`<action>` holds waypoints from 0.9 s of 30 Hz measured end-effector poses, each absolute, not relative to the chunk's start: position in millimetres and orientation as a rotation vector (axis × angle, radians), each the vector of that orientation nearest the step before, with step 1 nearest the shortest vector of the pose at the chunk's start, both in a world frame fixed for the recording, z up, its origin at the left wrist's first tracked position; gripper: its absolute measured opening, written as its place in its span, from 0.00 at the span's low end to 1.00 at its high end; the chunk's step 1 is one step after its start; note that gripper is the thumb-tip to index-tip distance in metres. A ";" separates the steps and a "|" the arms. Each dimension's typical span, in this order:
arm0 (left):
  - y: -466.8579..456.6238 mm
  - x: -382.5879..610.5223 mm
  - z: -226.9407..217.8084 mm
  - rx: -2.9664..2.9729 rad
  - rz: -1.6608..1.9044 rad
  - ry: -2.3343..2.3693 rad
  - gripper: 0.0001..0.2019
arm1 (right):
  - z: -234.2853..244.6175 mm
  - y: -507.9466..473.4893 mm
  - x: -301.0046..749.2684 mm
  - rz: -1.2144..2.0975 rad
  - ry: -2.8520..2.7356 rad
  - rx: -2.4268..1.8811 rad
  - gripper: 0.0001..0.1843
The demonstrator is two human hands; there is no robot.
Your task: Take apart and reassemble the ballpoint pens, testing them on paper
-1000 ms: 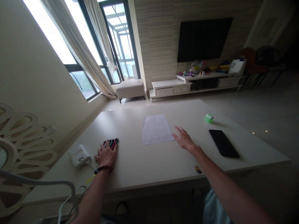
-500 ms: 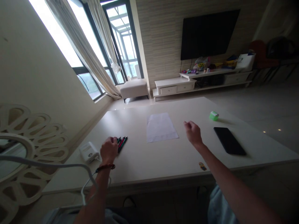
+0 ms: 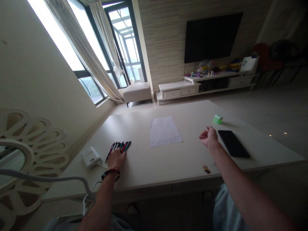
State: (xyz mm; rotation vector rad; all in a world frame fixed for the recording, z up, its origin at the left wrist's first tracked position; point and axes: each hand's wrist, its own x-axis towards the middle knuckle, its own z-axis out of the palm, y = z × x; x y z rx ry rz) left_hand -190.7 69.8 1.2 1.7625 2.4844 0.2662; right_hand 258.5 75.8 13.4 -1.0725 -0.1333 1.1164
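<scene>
Left hand (image 3: 116,157) lay over pens (image 3: 124,146) at the bench's (image 3: 154,166) left, apparently handling them; grip could not be told. Right hand (image 3: 209,136) was clenched, nothing showing. Lifting would call for a pinch.

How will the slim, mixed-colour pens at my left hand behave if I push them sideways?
The slim, mixed-colour pens may roll, since their long, narrow barrels look rounded. They could slide easily too, as the white tabletop has a smooth sheen. Lying close together, they'd probably nudge one another along.
</scene>
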 end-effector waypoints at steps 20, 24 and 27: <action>19.5 -28.7 31.9 0.957 0.963 1.041 0.15 | 5.1 32.1 126.5 1.798 -1.095 -0.932 0.28; 16.5 -31.0 34.9 1.014 1.017 1.041 0.20 | 10.1 30.5 132.7 1.814 -1.060 -0.910 0.25; 18.3 -42.1 43.1 1.262 1.017 1.173 0.19 | 12.0 30.9 140.6 1.720 -1.072 -1.007 0.25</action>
